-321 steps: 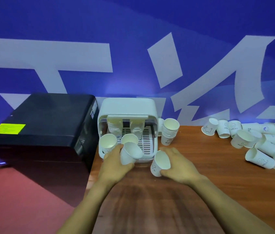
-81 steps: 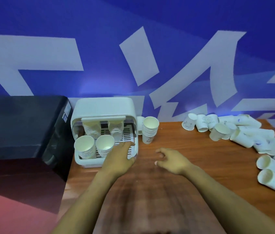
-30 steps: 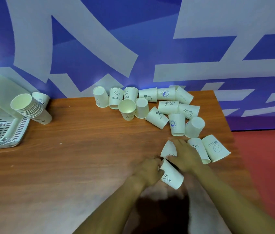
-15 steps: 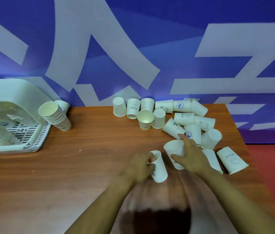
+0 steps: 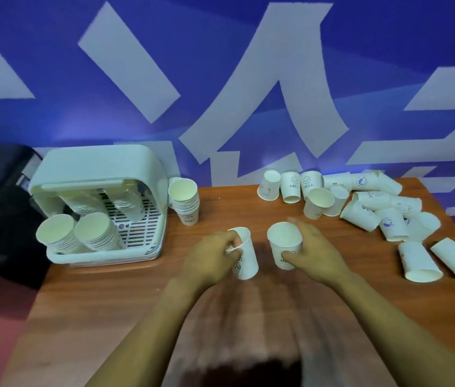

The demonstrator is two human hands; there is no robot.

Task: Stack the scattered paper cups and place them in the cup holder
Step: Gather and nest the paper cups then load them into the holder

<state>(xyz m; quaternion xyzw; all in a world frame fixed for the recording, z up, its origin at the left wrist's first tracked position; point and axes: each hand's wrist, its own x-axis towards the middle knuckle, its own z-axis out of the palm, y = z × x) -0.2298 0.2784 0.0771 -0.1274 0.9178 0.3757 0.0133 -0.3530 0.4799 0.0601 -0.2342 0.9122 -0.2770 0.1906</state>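
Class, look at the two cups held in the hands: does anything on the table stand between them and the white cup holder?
Nothing visible does. Bare table lies between the held cups and the cup holder; the cup stack stands off to its side.

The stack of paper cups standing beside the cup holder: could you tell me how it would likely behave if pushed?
The stack of paper cups stands fairly tall on a narrow base, so it would probably tip rather than slide. Being thin paper, it likely feels light and dents easily. Once toppled, it may roll in a curve.

Two bare forearms, left hand [image 5: 212, 261] and right hand [image 5: 314, 254]: no sleeves, gloves, rings or watch are worn.
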